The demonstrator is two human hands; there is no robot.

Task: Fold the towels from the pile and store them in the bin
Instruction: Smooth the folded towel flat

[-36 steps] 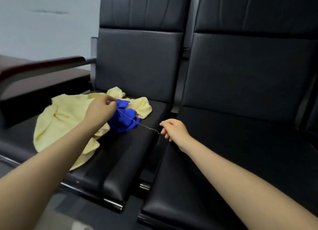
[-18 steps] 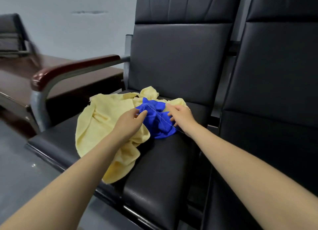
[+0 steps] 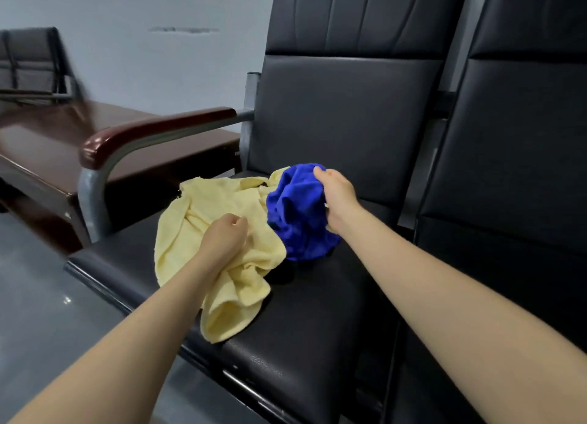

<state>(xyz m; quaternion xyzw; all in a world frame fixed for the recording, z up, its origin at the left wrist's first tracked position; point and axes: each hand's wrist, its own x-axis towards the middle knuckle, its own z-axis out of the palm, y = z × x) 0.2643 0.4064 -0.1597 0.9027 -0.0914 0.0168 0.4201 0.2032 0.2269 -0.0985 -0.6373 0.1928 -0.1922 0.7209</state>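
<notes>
Both forearms bare, reaching forward from the lower frame corners. Left hand [image 3: 226,234] is curled into a loose fist, knuckles up, thumb tucked against the index finger; whether the grip has anything in it can't be made out. Right hand [image 3: 337,191] sits farther forward and higher, back of hand up, fingers curled down and clamped on the blue towel [image 3: 298,214].

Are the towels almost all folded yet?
No, nothing looks folded yet. The right hand grips the crumpled blue towel, lifting it. The left hand is curled over the rumpled pale yellow towel on the black padded seat. Both need folding and storing; no bin is in view.
</notes>
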